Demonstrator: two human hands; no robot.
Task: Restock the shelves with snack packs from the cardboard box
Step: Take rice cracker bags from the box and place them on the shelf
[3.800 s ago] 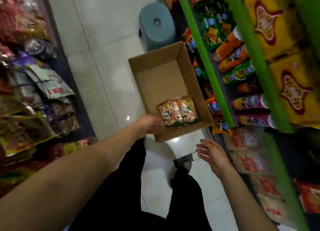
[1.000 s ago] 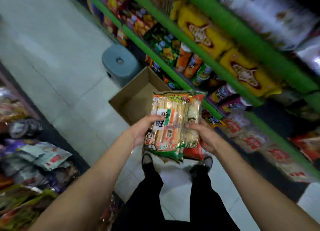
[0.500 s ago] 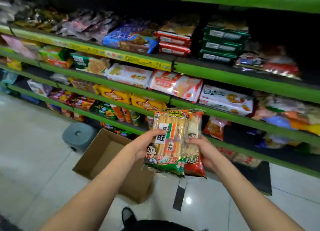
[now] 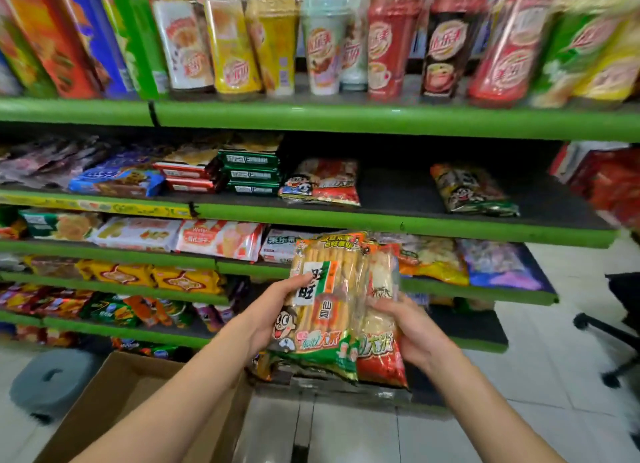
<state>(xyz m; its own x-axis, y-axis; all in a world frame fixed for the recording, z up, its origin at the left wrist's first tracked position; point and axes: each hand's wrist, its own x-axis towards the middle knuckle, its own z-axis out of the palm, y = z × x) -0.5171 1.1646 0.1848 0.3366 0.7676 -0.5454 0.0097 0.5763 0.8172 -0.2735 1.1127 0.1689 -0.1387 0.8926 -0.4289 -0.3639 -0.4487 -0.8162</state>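
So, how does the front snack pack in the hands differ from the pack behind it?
The front snack pack has a green bottom band; the rear snack pack has a red one. The front pack shows its whole face; the rear pack peeks out only on the right. The left hand grips the front pack, the right hand the rear. Both stand upright.

The front snack pack (image 4: 320, 310) is clear with a green band and a cartoon face; the pack behind (image 4: 382, 362) ends in red. Shelf edges (image 4: 381, 121) are bright green, the box (image 4: 114, 410) brown, the stool (image 4: 52, 383) grey.
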